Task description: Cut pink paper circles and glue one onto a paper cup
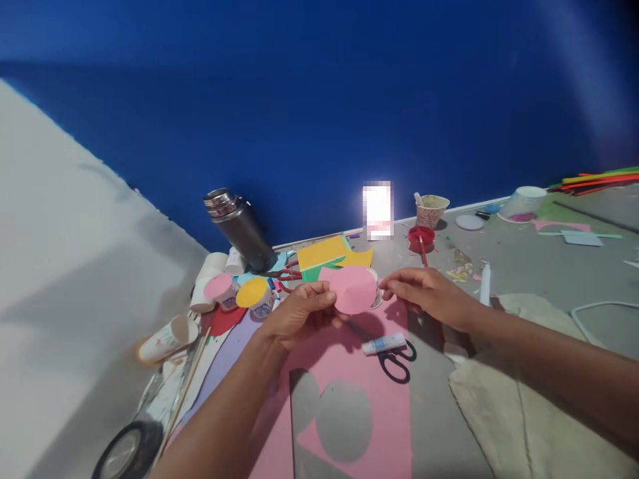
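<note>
Head-worn view, forward and down, close.

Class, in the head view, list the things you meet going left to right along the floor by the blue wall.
Steel flask → yellow paper sheet → red paint pot → patterned cup → upturned white bowl → coloured sticks.

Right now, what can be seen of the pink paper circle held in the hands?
The pink paper circle is a flat, roundish disc of matte paper, its face turned to the camera. It sits over the mouth of a small paper cup, which shows only at its right edge. The left hand pinches its left edge; the right hand holds the cup side. It hangs above a pink sheet with round holes.
</note>
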Available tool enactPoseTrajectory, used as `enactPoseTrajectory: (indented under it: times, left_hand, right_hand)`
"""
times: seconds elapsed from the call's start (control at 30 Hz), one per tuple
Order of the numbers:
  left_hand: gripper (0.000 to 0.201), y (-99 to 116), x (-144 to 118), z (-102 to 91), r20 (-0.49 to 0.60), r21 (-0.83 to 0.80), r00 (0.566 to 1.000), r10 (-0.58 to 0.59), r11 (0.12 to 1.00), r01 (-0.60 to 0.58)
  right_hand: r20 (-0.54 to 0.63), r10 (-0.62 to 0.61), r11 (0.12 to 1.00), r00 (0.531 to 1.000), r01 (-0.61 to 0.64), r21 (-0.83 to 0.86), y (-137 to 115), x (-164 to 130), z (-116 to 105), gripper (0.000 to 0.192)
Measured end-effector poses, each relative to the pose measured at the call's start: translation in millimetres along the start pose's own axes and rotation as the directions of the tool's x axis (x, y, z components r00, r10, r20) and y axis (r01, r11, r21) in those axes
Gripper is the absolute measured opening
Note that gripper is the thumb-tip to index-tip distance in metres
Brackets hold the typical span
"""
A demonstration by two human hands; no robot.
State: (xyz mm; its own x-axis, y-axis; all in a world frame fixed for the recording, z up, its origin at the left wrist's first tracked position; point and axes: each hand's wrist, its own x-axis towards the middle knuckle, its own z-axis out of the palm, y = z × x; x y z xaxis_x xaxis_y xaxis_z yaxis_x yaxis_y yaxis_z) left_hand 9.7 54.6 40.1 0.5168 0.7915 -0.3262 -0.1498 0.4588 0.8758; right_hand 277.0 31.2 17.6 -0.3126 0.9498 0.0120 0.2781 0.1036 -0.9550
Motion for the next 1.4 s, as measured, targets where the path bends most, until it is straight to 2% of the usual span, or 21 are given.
enactPoseTrajectory:
  times: [0.17,0.37,0.57,0.97,1.4]
  left_hand:
    - [0.031,-2,38,-2.2,0.000,-0.055,0.999,-0.041,0.998,0.041]
    - [0.027,-16,50,-8.0,-0.005,-0.084,0.997,-0.083,0.993,0.082]
    - [0.029,-23,53,-3.3,-0.023,-0.091,0.999,-0.044,0.995,0.042]
    - [0.028,-20,58,4.0,-0.137,-0.083,0.990,-0.013,0.997,0.002]
    - [0.035,-25,59,9.6,-0.152,0.005,0.988,0.020,1.000,-0.019]
  right_hand:
    - [-0.137,-0.005,0.999,0.991,0.012,0.044,-8,27,-8,0.027]
    - [-0.250,0.001,1.000,0.968,0.006,0.027,5,39,-7,0.023]
    - [-0.268,-0.031,0.999,0.963,0.023,-0.031,7,38,-7,0.020]
    - [-0.254,-0.225,0.964,0.941,0.178,-0.196,18,47,0,0.022]
    - [-0.211,-0.206,0.966,0.955,0.164,-0.199,15,42,0,0.025]
